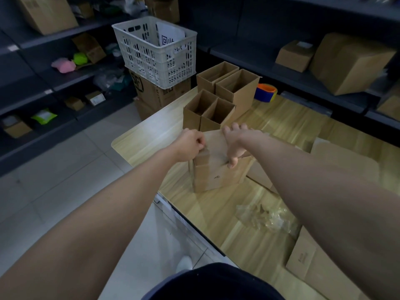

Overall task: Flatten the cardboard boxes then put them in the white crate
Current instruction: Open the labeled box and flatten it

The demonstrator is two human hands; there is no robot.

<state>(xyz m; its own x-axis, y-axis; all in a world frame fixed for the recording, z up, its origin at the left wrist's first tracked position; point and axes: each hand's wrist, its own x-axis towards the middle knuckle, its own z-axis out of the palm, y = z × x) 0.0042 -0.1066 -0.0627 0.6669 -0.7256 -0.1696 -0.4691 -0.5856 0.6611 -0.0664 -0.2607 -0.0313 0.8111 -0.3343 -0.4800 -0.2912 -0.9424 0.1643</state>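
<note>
Head view: looks down along two bare forearms onto a small cardboard box [216, 174] standing upright near the left edge of the desk [216, 213]. Pinches the box's upper left corner with the left hand [190, 146], fingers curled tight against the cardboard. Clasps the raised top flap with the right hand [236, 144], fingers draped over the flap's far edge and thumb pressed on its near face. Not yet flattened, sides still squared.

Just behind the hands, four open boxes [207, 113] set in two touching pairs, tops open, one pair farther back than the other. Beside the rear pair, to the right, an orange-and-blue tape roll [265, 92] at the desk's far edge. To the right of the held box, flattened cardboard [337, 161] lying on the desk, with more at the lower right corner. Between those, a crumpled wad of clear plastic [266, 217].

Beyond the desk's far left corner, the white crate [155, 55], perched on stacked brown cartons [160, 92] on the floor, well apart from the held box. Inside it, a printed sheet [171, 35] leaning against the back wall. Around the room, dark shelves [65, 83] carrying more boxes and packets.
</note>
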